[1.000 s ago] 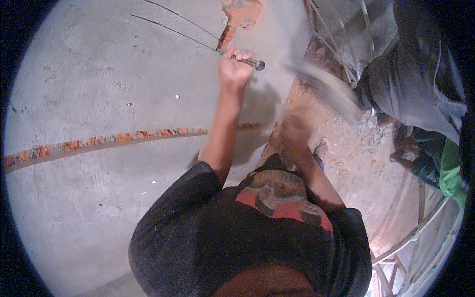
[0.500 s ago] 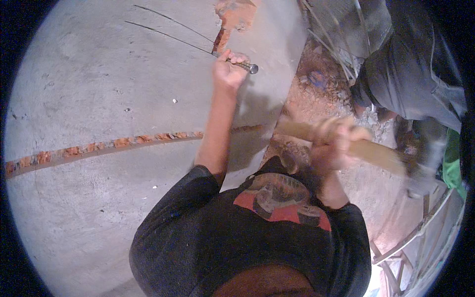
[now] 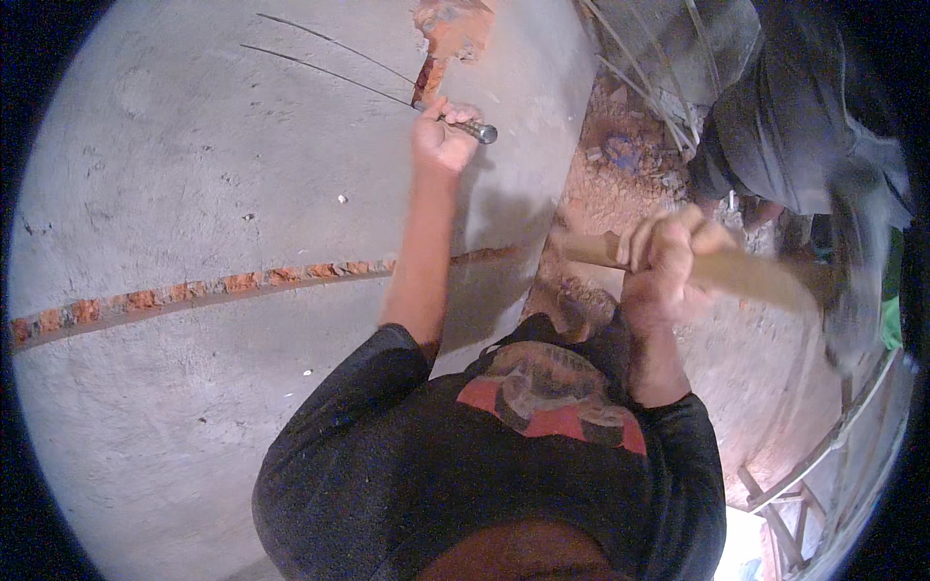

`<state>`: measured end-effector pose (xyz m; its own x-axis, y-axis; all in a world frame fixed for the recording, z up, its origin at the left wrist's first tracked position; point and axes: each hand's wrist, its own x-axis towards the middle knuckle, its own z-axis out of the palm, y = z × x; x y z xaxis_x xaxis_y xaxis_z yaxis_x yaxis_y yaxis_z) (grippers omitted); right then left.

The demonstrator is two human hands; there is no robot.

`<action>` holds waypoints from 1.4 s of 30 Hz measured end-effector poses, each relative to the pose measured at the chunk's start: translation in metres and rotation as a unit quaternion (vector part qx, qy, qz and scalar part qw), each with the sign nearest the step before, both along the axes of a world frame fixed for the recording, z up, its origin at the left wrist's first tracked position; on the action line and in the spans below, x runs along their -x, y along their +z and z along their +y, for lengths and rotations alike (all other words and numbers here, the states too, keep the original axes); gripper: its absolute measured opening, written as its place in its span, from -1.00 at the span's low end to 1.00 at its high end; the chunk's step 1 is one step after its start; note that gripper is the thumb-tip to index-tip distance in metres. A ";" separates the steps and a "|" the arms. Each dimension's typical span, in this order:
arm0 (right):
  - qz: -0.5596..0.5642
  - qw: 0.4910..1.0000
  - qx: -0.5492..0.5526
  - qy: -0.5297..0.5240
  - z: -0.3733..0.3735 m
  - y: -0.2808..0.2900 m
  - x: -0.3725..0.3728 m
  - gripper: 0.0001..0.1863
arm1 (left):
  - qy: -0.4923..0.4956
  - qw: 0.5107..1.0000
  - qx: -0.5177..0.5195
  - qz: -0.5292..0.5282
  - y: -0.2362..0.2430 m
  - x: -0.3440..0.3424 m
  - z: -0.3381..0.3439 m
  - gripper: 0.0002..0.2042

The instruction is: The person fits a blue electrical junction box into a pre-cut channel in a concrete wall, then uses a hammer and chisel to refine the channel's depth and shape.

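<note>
My left hand (image 3: 446, 140) is closed around a metal chisel (image 3: 484, 134), whose round struck end sticks out to the right of my fist. The chisel's other end meets the grey plastered wall (image 3: 194, 184) at the lower end of a short cut groove (image 3: 428, 79) showing red brick. Two thin dark lines (image 3: 325, 65) run left from that groove. Off to the right, my right hand (image 3: 668, 261) grips the wooden handle of a hammer (image 3: 760, 277). Motion blurs its large grey head, which is well apart from the chisel.
A long groove (image 3: 242, 281) with exposed brick crosses the wall lower down. Rubble (image 3: 635, 150) lies along the wall's foot. Another person in dark clothes (image 3: 775, 145) is close by at the upper right. Wooden poles (image 3: 823, 450) stand at the lower right.
The hammer's head has shifted up and farther right, and my right hand has risen slightly. My left hand keeps the chisel in nearly the same place on the wall.
</note>
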<state>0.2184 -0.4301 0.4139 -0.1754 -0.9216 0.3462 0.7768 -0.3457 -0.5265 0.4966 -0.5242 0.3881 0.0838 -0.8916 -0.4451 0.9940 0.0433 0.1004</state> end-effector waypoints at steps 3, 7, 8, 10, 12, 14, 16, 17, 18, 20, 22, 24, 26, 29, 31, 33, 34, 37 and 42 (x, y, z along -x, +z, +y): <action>0.079 0.995 0.038 -0.040 0.004 -0.022 -0.032 -0.85 | 0.020 0.998 -0.006 -0.058 0.000 0.010 -0.007 -0.75; 0.567 0.818 -0.077 -0.055 0.017 -0.119 -0.086 -0.72 | -0.050 0.997 0.017 -0.057 -0.026 -0.017 -0.009 -0.73; 0.529 0.834 -0.158 0.013 0.018 -0.112 -0.077 -0.69 | -0.025 0.994 -0.006 -0.108 -0.026 -0.015 -0.004 -0.73; 0.506 0.830 -0.230 0.059 0.016 -0.091 -0.055 -0.69 | 0.006 0.981 -0.054 -0.188 -0.015 -0.001 -0.004 -0.73; 0.550 0.812 -0.196 0.008 0.005 -0.062 -0.028 -0.77 | 0.016 0.992 -0.026 -0.123 -0.015 -0.002 -0.004 -0.74; 0.390 0.896 -0.209 -0.040 0.007 -0.042 -0.014 -0.92 | 0.019 0.998 0.013 -0.064 -0.014 -0.002 -0.004 -0.76; 0.194 0.969 -0.131 -0.073 0.009 -0.006 -0.002 -0.94 | 0.033 0.997 0.000 -0.076 -0.011 -0.002 -0.002 -0.77; 0.086 0.990 -0.073 -0.090 0.010 0.006 -0.001 -0.90 | 0.037 0.996 -0.005 -0.081 -0.009 0.001 -0.004 -0.78; 0.011 0.997 -0.027 -0.078 0.013 0.007 -0.005 -0.89 | 0.033 0.997 -0.010 -0.074 -0.008 0.004 -0.004 -0.77; -0.145 0.986 0.063 -0.051 0.014 0.006 -0.014 -0.85 | 0.026 0.997 -0.019 -0.070 -0.003 0.008 -0.006 -0.77; 0.362 0.921 0.124 -0.073 0.011 -0.059 -0.055 -0.94 | 0.026 0.996 -0.011 -0.087 -0.001 0.011 -0.013 -0.77; 0.658 0.748 0.066 -0.051 0.014 -0.111 -0.082 -0.87 | 0.021 0.990 -0.026 -0.140 -0.013 0.011 -0.008 -0.76; 0.646 0.754 -0.119 0.026 0.013 -0.111 -0.077 -0.76 | 0.014 0.971 -0.039 -0.237 -0.024 -0.001 -0.005 -0.75; 0.549 0.814 -0.183 0.048 0.007 -0.072 -0.034 -0.77 | -0.018 0.999 0.029 -0.039 -0.024 -0.017 0.000 -0.74; 0.459 0.866 -0.198 -0.009 0.001 -0.044 -0.012 -0.85 | -0.010 0.995 0.018 -0.102 -0.024 -0.015 -0.001 -0.73; 0.249 0.947 -0.196 -0.053 0.006 -0.022 -0.002 -0.90 | -0.002 0.993 -0.022 -0.116 -0.020 -0.013 -0.003 -0.73; 0.131 0.979 -0.141 -0.066 0.004 -0.010 0.003 -0.91 | 0.000 0.994 -0.021 -0.108 -0.020 -0.012 -0.004 -0.73; -0.047 0.995 -0.029 -0.084 0.009 -0.016 -0.013 -0.90 | 0.005 0.994 -0.020 -0.108 -0.018 -0.008 -0.009 -0.74; 0.584 0.783 -0.207 0.042 0.017 -0.122 -0.098 -0.73 | 0.007 0.985 -0.075 -0.155 -0.018 0.002 -0.009 -0.74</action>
